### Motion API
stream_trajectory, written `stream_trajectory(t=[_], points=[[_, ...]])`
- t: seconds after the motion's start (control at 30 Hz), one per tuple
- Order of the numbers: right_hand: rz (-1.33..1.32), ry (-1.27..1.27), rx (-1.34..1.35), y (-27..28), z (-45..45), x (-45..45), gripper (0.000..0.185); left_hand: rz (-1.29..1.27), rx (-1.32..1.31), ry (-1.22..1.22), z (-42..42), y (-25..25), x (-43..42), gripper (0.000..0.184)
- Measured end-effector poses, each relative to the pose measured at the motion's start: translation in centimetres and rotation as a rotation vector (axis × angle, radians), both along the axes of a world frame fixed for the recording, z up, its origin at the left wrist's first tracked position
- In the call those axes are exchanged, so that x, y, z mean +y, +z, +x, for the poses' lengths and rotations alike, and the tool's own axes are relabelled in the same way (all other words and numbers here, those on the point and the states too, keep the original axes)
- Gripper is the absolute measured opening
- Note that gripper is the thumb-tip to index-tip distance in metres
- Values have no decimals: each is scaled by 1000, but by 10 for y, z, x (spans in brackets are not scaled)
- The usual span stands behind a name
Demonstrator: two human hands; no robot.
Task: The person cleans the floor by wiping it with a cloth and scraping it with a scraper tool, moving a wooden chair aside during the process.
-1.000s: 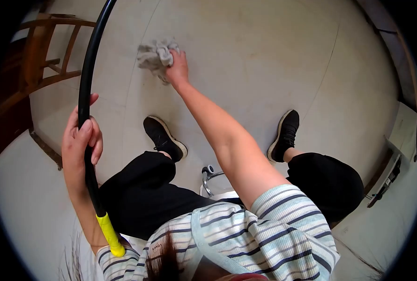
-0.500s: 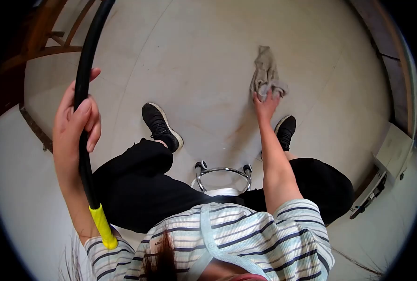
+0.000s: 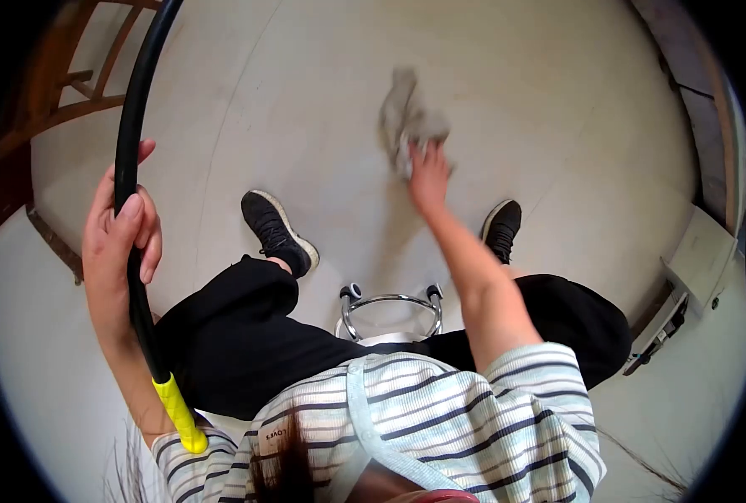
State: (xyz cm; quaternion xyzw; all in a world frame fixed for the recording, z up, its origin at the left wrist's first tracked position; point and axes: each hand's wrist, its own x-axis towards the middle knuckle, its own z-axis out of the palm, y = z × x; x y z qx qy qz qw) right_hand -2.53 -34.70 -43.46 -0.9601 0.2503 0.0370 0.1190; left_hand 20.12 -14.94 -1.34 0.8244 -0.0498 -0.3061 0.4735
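Observation:
My left hand [image 3: 121, 230] is wrapped round a long black pole [image 3: 130, 134] that curves up past the top edge and ends in a yellow sleeve [image 3: 180, 415] near my elbow. Out on the pale floor, my right hand [image 3: 429, 172] presses on a crumpled grey cloth [image 3: 402, 109]. The cloth is slightly blurred and stretches ahead of the fingers. Part of it lies hidden under my palm.
My black shoes [image 3: 277, 230] stand apart on the tiled floor [image 3: 323, 109]. Between my legs is a chrome stool base with casters [image 3: 391, 298]. A wooden chair [image 3: 71, 92] is at upper left, and a whitish box [image 3: 698, 256] at right.
My right hand first swept the cloth from the left over to the right, then moved it partway back left. My left hand has kept its hold on the pole.

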Motion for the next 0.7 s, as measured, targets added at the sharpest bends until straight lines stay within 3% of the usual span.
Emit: stream_trajectory(t=[0.1, 0.2, 0.23, 0.33, 0.47, 0.6, 0.7], points=[[188, 59, 70, 29, -68, 56, 50, -7, -9, -30, 11, 3, -16, 47], [222, 60, 69, 21, -56, 43, 58, -23, 2, -75, 19, 2, -21, 47], [147, 110, 59, 13, -41, 20, 49, -18, -1, -75, 18, 3, -22, 47], [-38, -88, -105, 3, 34, -65, 52, -8, 3, -68, 8, 6, -21, 47], [118, -348, -12, 15, 105, -115, 57, -16, 27, -57, 1, 10, -19, 48], [27, -70, 34, 14, 46, -41, 52, -4, 6, -44, 2, 12, -26, 46], [155, 99, 11, 22, -29, 43, 51, -8, 15, -80, 6, 18, -35, 44]])
